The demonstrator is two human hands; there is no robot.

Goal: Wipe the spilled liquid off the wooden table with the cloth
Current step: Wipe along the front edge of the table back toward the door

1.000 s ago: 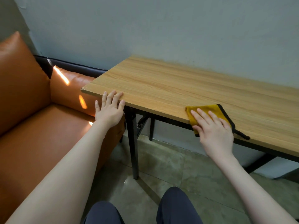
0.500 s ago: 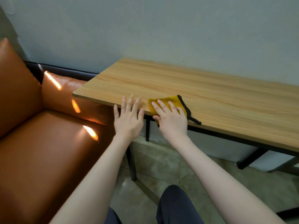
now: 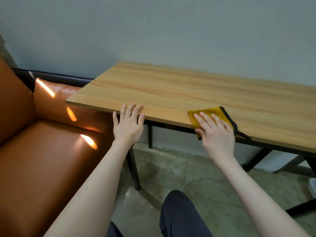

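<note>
Your right hand (image 3: 216, 134) lies flat on the yellow cloth (image 3: 211, 115), its fingers (image 3: 204, 118) straight and spread, pressing the cloth down onto the wooden worktop (image 3: 171, 93) rather than curling round it. The cloth sits at the near edge of the worktop, directly under those fingers: its far part shows beyond your fingertips, its near corner hangs just over the edge below your thumb, and its black trim runs along the side to the right of your little finger, ending in a short black loop that lies on the wood just beside your hand.

Your left hand (image 3: 128, 124) is well apart from the cloth, off to the left of your right fingers. Its fingers are also straight and relaxed, holding nothing; the fingertips rest on the near edge of the worktop, with the thumb below the edge.

No liquid can be made out on the wood around your fingers; the surface there looks matte and even.

Left of your left hand stands an orange leather sofa (image 3: 34, 151) with bright patches of light on its seat and cushion. Below both hands you see the black table legs (image 3: 134, 170), the tiled floor (image 3: 171, 173) and your dark trouser knees (image 3: 177, 214). Beyond your fingertips, past the far edge of the worktop, rises a pale grey wall (image 3: 153, 31).
</note>
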